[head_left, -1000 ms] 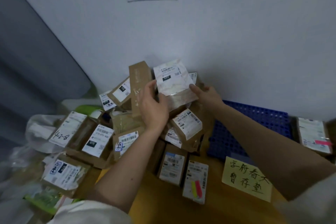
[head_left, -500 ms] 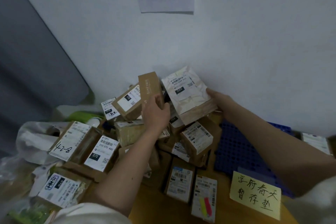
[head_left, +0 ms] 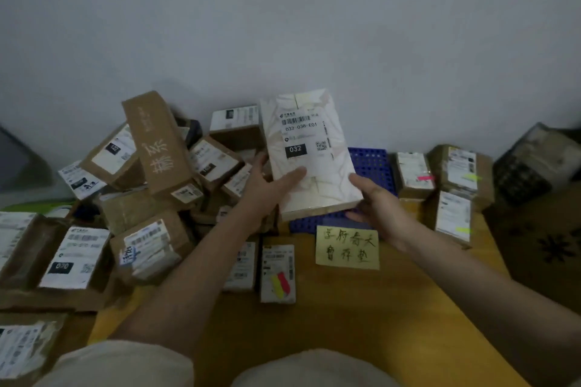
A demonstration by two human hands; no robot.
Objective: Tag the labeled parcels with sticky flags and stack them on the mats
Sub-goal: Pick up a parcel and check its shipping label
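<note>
Item: white parcel (head_left: 309, 160), label "032", held tilted above the blue mat (head_left: 371, 163). Left hand (head_left: 267, 188) grips its left edge, thumb across the face; right hand (head_left: 375, 201) grips its lower right corner. Left of the mat: heap of brown parcels (head_left: 151, 173). Right of it: flagged parcels (head_left: 452, 185). In front, on the worktop (head_left: 361, 324): yellow handwritten note (head_left: 347, 247) and a small parcel carrying sticky flags (head_left: 279, 282).
</note>
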